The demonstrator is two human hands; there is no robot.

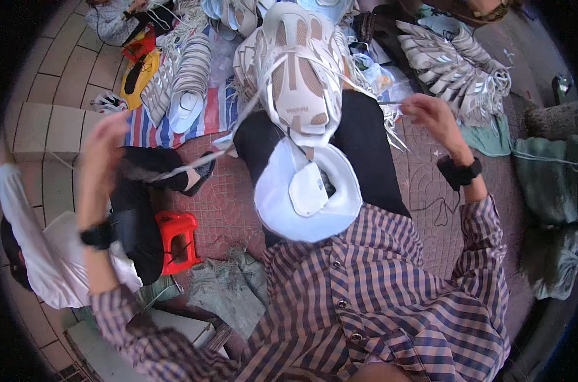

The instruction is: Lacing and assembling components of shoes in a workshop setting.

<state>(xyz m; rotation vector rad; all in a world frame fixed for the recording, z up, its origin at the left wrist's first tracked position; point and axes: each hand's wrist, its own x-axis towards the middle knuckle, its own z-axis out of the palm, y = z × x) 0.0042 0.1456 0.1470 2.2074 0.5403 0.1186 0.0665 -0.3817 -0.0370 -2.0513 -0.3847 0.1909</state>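
Observation:
On my lap lies a pale shoe upper, white and beige with mesh panels, its toe end pointing away from me. Nearest me, its wide pale-blue lining flap spreads out flat. White shoelace crosses the upper and trails off to the left. Out at the left, my left hand is blurred, with the lace running to its closed fingers. To the right of the upper, my right hand is raised, thumb and fingers pinched on a thin strand that leads back to the upper.
Stacked shoe uppers rest on a striped sheet at far left; more uppers fan out far right. At left sit a person in a white sleeve and a red stool. Green sacks stand at right.

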